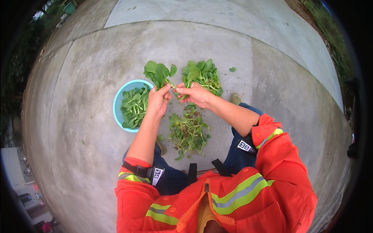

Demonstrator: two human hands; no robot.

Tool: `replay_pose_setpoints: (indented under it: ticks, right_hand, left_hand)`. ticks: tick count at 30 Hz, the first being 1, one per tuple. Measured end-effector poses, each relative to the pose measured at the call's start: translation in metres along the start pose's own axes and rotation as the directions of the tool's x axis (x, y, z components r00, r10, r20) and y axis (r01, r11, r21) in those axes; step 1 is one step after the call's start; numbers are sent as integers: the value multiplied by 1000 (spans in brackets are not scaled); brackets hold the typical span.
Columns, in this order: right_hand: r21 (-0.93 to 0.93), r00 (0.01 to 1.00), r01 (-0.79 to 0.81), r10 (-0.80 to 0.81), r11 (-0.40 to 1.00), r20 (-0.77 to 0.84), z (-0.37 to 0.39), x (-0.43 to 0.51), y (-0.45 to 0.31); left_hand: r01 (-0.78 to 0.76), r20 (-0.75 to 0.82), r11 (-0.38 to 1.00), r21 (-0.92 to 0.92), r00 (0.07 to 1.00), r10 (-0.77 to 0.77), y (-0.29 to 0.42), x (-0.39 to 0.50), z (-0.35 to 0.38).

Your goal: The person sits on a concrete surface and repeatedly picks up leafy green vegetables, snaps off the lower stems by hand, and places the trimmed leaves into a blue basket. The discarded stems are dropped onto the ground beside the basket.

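Observation:
My left hand [158, 100] grips a leafy green plant [160, 74], its broad leaves pointing away from me. The fingertips of my right hand [193, 94] meet the pale stem end of that plant. A lighter green leafy stalk [191, 73] also passes through my right hand, partly hidden by the fingers. Left of my hands stands a light blue plastic basket [116, 109] holding picked greens [134, 109]. Beyond my right hand lies a heap of leafy greens [208, 74] with roots or stems showing. Nearer to me is a looser pile of leaves, stems and soil-like bits [189, 131].
All of this rests on a concrete floor [93, 96] with joint lines. A loose leaf [232, 69] lies right of the heap. My shoe [235, 99] is close to the heap's near right side. Household items [26, 166] show at the far left edge.

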State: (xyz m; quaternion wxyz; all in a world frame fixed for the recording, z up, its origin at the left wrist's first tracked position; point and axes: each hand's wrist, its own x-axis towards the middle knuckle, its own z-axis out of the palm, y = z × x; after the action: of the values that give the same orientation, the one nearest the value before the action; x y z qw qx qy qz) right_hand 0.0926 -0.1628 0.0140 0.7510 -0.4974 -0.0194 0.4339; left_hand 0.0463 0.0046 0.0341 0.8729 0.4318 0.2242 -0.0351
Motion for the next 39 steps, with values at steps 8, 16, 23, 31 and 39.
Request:
replay_pose_setpoints:
  ticks: [8,16,23,31,39]
  right_hand:
    - [16,998,53,-53,998,43,-1,1,1]
    - [-214,983,73,-107,974,-150,5,4,-2]
    - [-335,970,66,-139,940,-198,6,6,-7]
    - [-382,954,-5,-110,924,-280,-9,10,-10]
    - [-208,997,64,-56,976,45,-11,-1,-4]
  left_hand:
    - [-15,41,999,-43,999,17,0,1,1]
    - [-509,237,691,513,858,456,-14,-5,13]
    - [-394,84,815,425,914,397,-19,-6,14]
    - [-509,19,846,157,858,513,1,-8,13]
    - [109,30,994,-31,994,-108,0,0,-5]
